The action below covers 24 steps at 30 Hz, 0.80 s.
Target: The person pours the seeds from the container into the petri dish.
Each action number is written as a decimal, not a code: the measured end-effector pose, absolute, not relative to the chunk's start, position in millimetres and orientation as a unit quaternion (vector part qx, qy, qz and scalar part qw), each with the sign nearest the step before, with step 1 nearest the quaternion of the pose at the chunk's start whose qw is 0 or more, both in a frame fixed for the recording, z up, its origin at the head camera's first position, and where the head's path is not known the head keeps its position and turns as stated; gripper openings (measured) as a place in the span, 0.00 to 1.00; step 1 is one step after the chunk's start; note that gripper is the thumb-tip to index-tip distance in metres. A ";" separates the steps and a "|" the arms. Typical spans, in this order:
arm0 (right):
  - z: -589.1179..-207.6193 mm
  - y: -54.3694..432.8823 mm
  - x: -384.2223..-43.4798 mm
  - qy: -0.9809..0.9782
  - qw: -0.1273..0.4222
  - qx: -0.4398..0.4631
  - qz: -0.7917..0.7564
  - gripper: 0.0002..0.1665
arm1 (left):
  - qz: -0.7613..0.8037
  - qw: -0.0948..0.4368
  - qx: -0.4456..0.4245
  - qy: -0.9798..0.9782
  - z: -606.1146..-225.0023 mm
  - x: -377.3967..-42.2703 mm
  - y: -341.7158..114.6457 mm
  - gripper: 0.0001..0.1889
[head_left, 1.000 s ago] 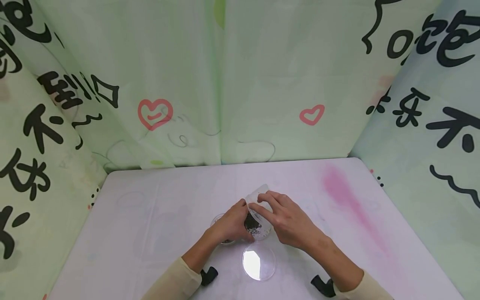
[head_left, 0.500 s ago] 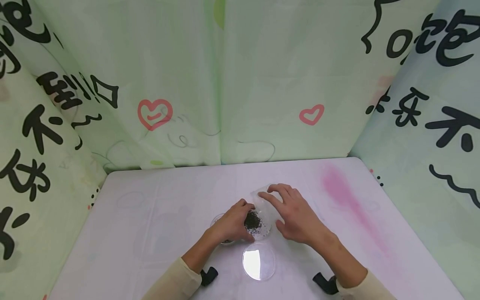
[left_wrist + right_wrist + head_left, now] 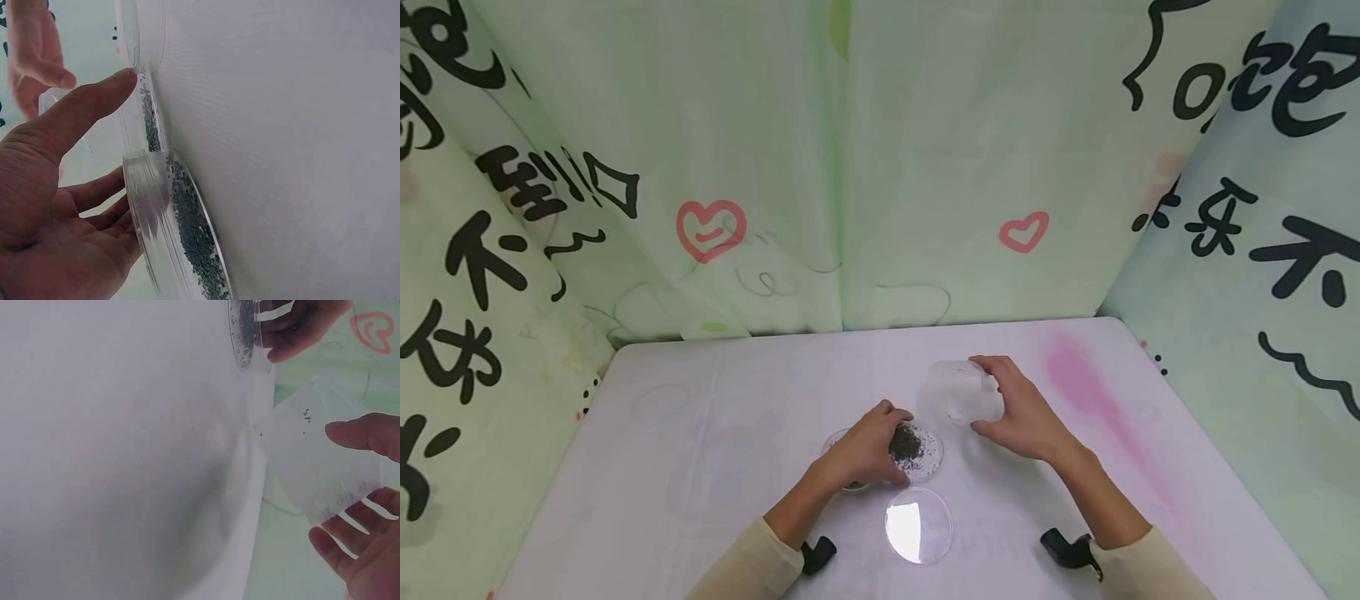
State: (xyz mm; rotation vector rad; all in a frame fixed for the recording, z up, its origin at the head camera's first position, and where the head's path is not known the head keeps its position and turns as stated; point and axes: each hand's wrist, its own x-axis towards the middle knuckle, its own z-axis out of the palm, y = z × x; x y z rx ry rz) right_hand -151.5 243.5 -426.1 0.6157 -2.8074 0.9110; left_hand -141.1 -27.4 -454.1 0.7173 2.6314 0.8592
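With thumb and forefinger, my left hand grips the sides of a clear petri dish on the table. Dark grains lie heaped in that dish, some scattered toward its right side. Under the same hand is a second petri dish, also holding dark grains; the hand mostly hides it in the head view. My right hand holds a translucent square plastic piece above the table, thumb on one side and fingers on the other. A few dark grains cling to it. Its exact kind is unclear.
A clear round dish or lid lies in front of the grain dish, reflecting light. The white table has a pink stain at right. Printed curtains enclose the back and sides.
My right hand has moved right and away from the grain dish with the translucent piece, which was tilted over the grains. My left hand stays on the dish.
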 end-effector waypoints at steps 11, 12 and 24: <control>-436.4 259.7 -161.2 -0.933 0.001 0.140 0.330 0.50 | 0.291 0.136 0.251 0.913 -456.9 -142.1 -27.1 0.47; -437.6 260.7 -162.0 -0.935 -0.006 0.129 0.330 0.50 | 0.291 0.136 0.251 0.913 -457.2 -142.3 -27.1 0.47; -446.3 267.4 -165.3 -0.942 -0.048 0.102 0.317 0.55 | 0.290 0.138 0.245 0.915 -456.9 -141.7 -27.0 0.47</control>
